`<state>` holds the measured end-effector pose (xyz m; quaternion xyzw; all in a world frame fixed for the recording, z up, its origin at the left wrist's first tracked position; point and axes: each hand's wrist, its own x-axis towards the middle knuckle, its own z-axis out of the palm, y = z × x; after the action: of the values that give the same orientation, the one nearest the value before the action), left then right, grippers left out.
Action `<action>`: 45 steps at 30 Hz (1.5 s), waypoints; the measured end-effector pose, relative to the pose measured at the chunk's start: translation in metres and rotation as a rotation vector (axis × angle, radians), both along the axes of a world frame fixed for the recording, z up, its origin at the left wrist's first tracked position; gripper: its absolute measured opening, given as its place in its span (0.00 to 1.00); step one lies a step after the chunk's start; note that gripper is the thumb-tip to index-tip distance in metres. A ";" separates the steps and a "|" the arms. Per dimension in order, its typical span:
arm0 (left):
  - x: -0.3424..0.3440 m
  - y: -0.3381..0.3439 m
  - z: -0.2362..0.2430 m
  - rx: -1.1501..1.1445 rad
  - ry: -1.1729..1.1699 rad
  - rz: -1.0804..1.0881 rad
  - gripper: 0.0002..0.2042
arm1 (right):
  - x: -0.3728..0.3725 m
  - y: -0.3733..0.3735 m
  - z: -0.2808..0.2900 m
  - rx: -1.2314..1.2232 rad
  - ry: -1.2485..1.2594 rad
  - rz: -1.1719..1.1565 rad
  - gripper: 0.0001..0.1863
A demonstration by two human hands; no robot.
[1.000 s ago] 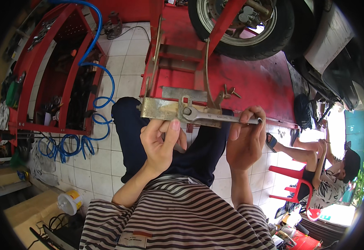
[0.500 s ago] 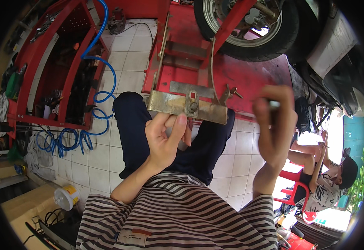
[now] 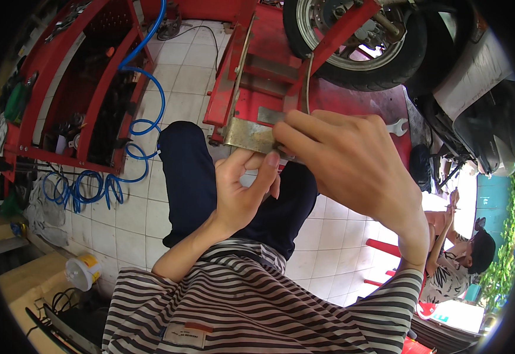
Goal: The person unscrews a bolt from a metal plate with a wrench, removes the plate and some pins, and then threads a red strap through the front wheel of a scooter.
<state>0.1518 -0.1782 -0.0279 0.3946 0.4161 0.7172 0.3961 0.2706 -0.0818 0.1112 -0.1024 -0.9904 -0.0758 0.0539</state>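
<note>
My left hand (image 3: 243, 186) grips a worn, brass-coloured metal bracket (image 3: 248, 135) from below, its thumb raised against the lower edge. My right hand (image 3: 358, 159) reaches over the bracket's right half with fingers curled. A wrench (image 3: 397, 127) runs under that hand; only its silver open jaw sticks out past the knuckles. The right hand covers the bracket's bolt, so how the wrench meets it cannot be seen. Two long metal rods (image 3: 241, 74) link the bracket to the red frame beyond.
A motorcycle wheel (image 3: 352, 79) stands on the red platform (image 3: 381, 106) ahead. To the left are a red tool cart (image 3: 95, 112) and a coiled blue hose (image 3: 151, 124). A white tub (image 3: 80, 274) sits at lower left. Another person (image 3: 452, 265) sits at the right.
My right hand has come left from the side onto the bracket, covering its bolt. The left hand keeps its hold. The view has shifted slightly.
</note>
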 end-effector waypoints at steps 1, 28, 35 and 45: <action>0.000 0.000 -0.001 -0.012 -0.008 -0.007 0.09 | -0.001 -0.001 0.001 -0.006 0.002 -0.001 0.15; -0.004 0.000 0.000 -0.021 0.072 -0.002 0.08 | 0.028 0.005 0.014 0.009 0.153 -0.205 0.13; 0.000 -0.001 -0.001 -0.024 -0.041 -0.015 0.09 | 0.104 0.042 -0.045 -0.141 0.566 -0.677 0.07; 0.001 0.005 -0.006 0.063 0.108 0.007 0.18 | 0.184 0.132 -0.236 -0.238 0.479 -1.053 0.11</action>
<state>0.1530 -0.1734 -0.0342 0.4435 0.4152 0.7090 0.3582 0.4548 0.0503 -0.1253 -0.5998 -0.7683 0.0445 0.2193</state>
